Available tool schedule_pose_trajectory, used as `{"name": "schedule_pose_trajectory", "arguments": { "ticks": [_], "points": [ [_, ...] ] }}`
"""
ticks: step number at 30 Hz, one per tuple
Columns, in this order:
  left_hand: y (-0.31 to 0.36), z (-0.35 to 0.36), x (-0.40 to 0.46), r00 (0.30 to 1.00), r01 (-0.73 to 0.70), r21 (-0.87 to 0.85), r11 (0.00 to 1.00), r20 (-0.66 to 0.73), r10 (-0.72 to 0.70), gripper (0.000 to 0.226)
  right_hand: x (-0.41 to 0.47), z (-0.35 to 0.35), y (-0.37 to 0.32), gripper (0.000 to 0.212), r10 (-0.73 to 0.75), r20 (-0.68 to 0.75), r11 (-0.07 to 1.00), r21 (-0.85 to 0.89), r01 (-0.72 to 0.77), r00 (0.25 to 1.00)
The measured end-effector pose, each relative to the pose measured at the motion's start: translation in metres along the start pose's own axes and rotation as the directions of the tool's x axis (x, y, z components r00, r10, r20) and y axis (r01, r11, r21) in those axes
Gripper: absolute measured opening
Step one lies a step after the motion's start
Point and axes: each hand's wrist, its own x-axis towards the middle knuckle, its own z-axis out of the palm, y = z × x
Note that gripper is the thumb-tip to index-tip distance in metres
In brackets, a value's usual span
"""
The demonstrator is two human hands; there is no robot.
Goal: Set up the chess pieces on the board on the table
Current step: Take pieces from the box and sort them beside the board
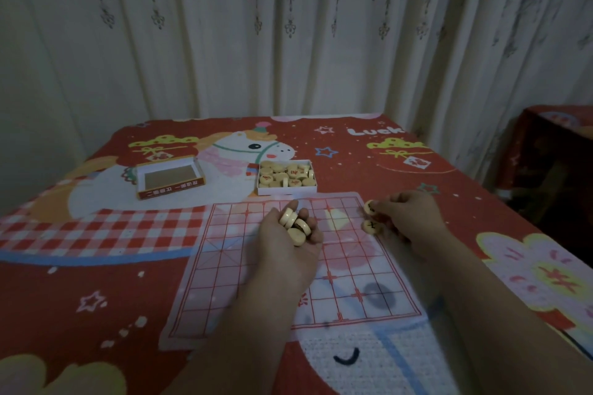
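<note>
Wooden discs (294,225) fill my cupped left hand (288,244); my right hand (406,218) pinches one disc (370,207) at the board's (244,266) far right. I think most wait in the box (286,175).

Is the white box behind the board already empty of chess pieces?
No, the white box behind the board holds many round chess pieces; only the box lid to its left is empty.

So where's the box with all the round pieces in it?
In the head view, the white box of pieces sits on the tablecloth just beyond the board's far edge, right of the empty lid.
</note>
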Motion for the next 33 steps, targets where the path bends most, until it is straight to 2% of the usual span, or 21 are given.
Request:
{"name": "schedule_pose_trajectory", "arguments": {
  "ticks": [3,10,17,21,24,27,30,33],
  "points": [
    [0.000,0.000,-0.001,1.000,-0.001,0.003,1.000,0.003,0.001,0.037,0.000,0.002,0.000,0.006,-0.015,-0.002,1.000,0.011,0.015,1.000],
    [0.001,0.001,-0.001,1.000,0.006,0.013,1.000,-0.003,-0.006,0.036,0.029,0.005,0.009,0.014,-0.010,-0.042,0.989,-0.148,0.004,0.999],
    [0.000,0.002,-0.002,1.000,0.004,0.013,1.000,-0.015,-0.004,0.036,0.052,0.014,0.017,0.033,-0.069,-0.040,0.916,-0.398,0.047,0.997],
    [0.000,0.002,-0.001,1.000,0.010,0.010,1.000,-0.014,-0.010,0.036,0.057,0.016,0.019,0.031,-0.094,-0.056,0.868,-0.494,0.054,0.994],
    [0.002,0.001,-0.002,1.000,0.009,-0.019,1.000,-0.008,-0.010,0.036,0.056,0.015,0.023,0.022,-0.102,-0.130,0.894,-0.446,0.034,0.986],
    [0.002,0.000,-0.003,1.000,0.009,-0.079,0.997,0.005,-0.009,0.037,0.044,0.010,0.022,0.027,-0.203,-0.150,0.928,-0.344,0.141,0.968],
    [0.003,0.002,-0.004,0.999,-0.018,-0.126,0.992,0.047,0.025,0.040,0.022,0.016,0.010,0.019,-0.329,-0.010,0.930,-0.178,0.322,0.944],
    [0.004,0.004,-0.004,0.997,-0.024,-0.139,0.990,0.063,0.033,0.040,0.003,0.034,0.001,0.001,-0.430,0.287,0.871,-0.117,0.477,0.856]
  ]
}}
